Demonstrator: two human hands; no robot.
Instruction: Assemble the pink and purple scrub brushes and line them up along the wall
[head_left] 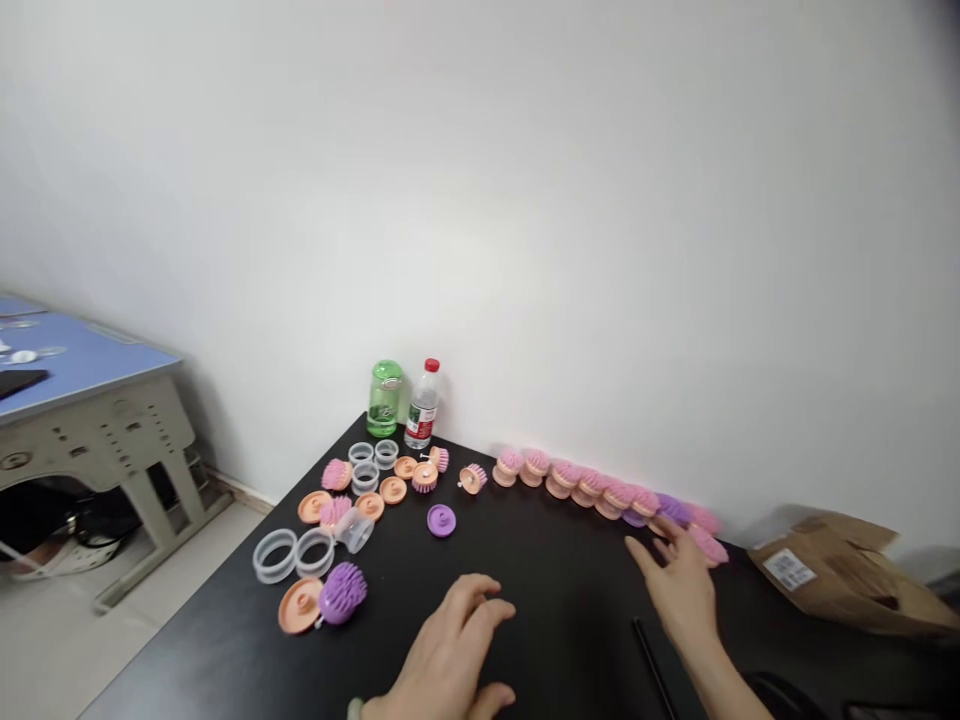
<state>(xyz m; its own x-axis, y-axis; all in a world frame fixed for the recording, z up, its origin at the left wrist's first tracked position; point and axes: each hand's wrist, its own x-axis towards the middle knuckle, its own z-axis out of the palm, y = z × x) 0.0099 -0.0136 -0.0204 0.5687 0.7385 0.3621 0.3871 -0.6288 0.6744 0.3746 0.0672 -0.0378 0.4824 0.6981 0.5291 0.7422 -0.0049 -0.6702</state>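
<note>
Scrub brushes are lining the wall side of the black table, beyond both hands. At far left, the table's edge is slanting down to the near side, with clear rings, orange discs and a loose purple brush lying near it; a green container and a clear bottle are standing at the far corner. Past a purple disc, bare tabletop is stretching between the hands — open room — while a paper bag is taking up the right. The left hand is curving loosely, back upward, holding nothing; the right hand is reaching to the row's right end, thumb spread, grip slack — whether its fingertips are touching a brush, I cannot tell.
</note>
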